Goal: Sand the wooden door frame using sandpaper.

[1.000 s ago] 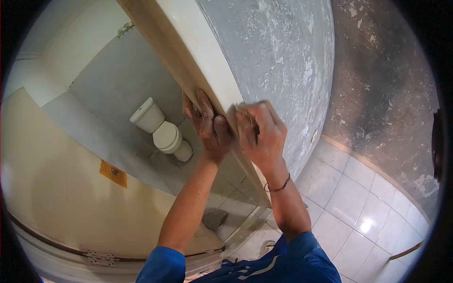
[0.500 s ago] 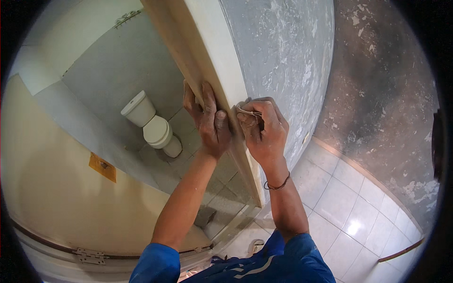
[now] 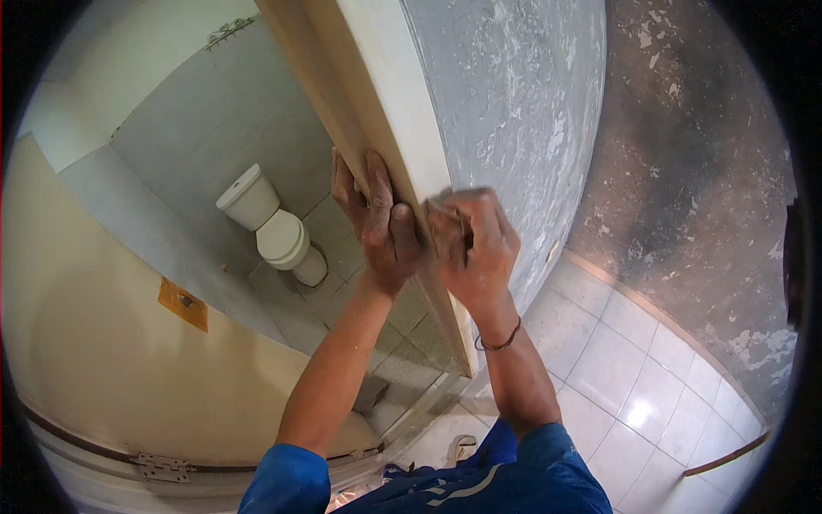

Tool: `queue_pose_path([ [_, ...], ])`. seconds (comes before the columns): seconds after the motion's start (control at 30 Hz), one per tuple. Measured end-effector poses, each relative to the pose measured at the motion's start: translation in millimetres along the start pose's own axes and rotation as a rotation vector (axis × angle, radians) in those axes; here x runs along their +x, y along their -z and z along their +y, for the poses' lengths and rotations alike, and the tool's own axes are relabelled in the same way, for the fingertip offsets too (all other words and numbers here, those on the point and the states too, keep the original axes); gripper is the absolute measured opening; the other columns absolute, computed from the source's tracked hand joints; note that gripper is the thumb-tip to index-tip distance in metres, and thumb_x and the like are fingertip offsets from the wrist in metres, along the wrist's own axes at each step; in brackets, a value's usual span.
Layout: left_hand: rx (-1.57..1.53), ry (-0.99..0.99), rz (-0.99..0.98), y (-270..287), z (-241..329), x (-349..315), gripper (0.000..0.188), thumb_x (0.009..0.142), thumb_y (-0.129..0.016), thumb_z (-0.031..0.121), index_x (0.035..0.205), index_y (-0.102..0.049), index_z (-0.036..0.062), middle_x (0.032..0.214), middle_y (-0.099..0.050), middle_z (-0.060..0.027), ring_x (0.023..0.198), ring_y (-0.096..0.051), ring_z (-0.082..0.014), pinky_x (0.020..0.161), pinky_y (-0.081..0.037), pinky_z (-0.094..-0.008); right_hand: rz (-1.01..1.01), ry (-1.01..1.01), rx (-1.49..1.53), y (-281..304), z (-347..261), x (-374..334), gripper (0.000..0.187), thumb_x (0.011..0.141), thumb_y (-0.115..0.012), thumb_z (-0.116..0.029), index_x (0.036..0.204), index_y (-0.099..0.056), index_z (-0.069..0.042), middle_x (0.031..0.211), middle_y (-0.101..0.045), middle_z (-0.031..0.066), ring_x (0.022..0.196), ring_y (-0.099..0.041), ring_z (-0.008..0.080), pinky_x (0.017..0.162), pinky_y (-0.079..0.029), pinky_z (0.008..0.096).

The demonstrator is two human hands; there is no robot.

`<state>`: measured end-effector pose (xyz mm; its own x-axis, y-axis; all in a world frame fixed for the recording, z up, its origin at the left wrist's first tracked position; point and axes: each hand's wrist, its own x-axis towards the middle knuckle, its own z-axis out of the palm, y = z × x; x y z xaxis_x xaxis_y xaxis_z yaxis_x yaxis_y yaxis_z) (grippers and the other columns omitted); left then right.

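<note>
While the left hand (image 3: pixel 390 244) is clamped on the edge of the pale door frame (image 3: pixel 396 86), its fingers reaching up along the inner side, the right hand (image 3: pixel 479 244) rests against the outer face just beside it, fingers curled together around what may be a thin folded sheet (image 3: pixel 440 202), though blur hides it. The frame slants from the top of the view down between the two forearms. A dark bracelet (image 3: pixel 503 341) circles the right wrist. Left of the frame stands a white toilet (image 3: pixel 281 237); right of it, a scuffed grey wall (image 3: pixel 505 103) meets floor tiles (image 3: pixel 629 377)
</note>
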<state>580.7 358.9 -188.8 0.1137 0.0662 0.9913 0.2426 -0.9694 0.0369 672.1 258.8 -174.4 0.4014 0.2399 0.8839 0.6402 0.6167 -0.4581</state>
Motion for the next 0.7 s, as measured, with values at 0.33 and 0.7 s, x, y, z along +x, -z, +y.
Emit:
queue_pose_path([
  [0.33, -0.007, 0.049, 0.027, -3.1, 0.8, -0.8, 0.054, 0.104, -0.034, 0.032, 0.147, -0.040, -0.0002, 0.149, -0.025, -0.0339, 0.137, -0.027, -0.0455, 0.109, -0.026, -0.0552, 0.063, 0.052, -0.017, -5.1, 9.3, -0.7, 0.013, 0.082, -0.064, 0.008, 0.090, -0.058, -0.001, 0.083, -0.061, 0.0113, 0.066, -0.064, 0.0218, 0.058, -0.051, 0.0288],
  [0.7, 0.044, 0.018, 0.008, -1.5, 2.1, 0.4, 0.055, 0.104, -0.033, 0.032, 0.147, -0.038, -0.0019, 0.149, -0.025, -0.0341, 0.137, -0.029, -0.0453, 0.108, -0.027, -0.0553, 0.043, 0.045, -0.055, -5.8, 7.6, -10.7, 0.015, 0.081, -0.065, 0.011, 0.088, -0.057, 0.001, 0.084, -0.063, 0.0140, 0.068, -0.064, 0.0244, 0.059, -0.051, 0.0297],
])
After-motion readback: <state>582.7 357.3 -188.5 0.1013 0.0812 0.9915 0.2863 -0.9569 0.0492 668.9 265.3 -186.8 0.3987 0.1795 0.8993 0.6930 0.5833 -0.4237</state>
